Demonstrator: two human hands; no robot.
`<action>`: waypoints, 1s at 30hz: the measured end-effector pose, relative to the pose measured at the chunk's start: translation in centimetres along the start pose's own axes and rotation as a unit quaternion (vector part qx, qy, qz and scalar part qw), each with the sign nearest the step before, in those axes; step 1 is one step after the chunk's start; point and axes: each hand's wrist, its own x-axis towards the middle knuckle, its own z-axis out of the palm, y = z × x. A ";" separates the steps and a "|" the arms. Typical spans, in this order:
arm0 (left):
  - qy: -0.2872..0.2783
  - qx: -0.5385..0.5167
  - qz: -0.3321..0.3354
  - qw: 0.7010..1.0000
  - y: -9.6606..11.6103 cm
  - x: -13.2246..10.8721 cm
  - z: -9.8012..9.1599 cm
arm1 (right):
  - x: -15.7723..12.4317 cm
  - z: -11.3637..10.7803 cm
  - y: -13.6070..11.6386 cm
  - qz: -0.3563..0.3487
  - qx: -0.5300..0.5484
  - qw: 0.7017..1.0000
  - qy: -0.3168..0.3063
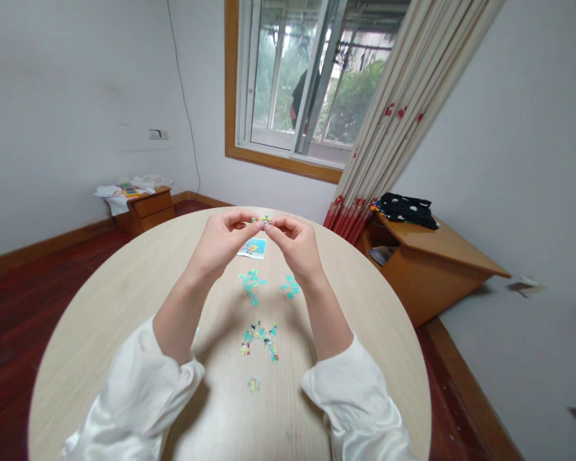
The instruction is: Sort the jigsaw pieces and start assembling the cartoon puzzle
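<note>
A few small puzzle pieces [267,219], yellow, green and dark, sit between the two hands, raised over the far part of the table; whether they are locked together is too small to tell. The left hand [221,238] and right hand [296,243] pinch them from either side, thumbs and fingertips closed on them and almost meeting. Just below in view lies a picture card [255,248] with a blue and yellow print. Nearer the person are turquoise pieces [251,282] in two loose groups, then a scatter of mixed-colour pieces [256,331], then a pale yellowish clump [254,384]. All rest on a round wooden table [384,333]. Beyond stand a small drawer cabinet [151,208], a window [283,77], a curtain [393,109], and a tilted-looking wooden desk [427,275] bearing black cloth [408,210].
</note>
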 end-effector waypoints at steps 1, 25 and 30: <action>-0.004 -0.002 -0.003 1.000 -0.1 0.0 0.0 | 0.0 0.0 0.1 -0.002 -0.006 1.000 -0.002; -0.070 0.039 -0.338 0.938 -6.1 -7.3 -3.3 | -17.2 1.0 5.3 -0.003 -0.459 0.793 -0.401; -0.101 0.131 -0.363 0.917 -8.3 -9.4 -3.7 | -17.2 1.0 5.4 0.043 -0.480 0.772 -0.414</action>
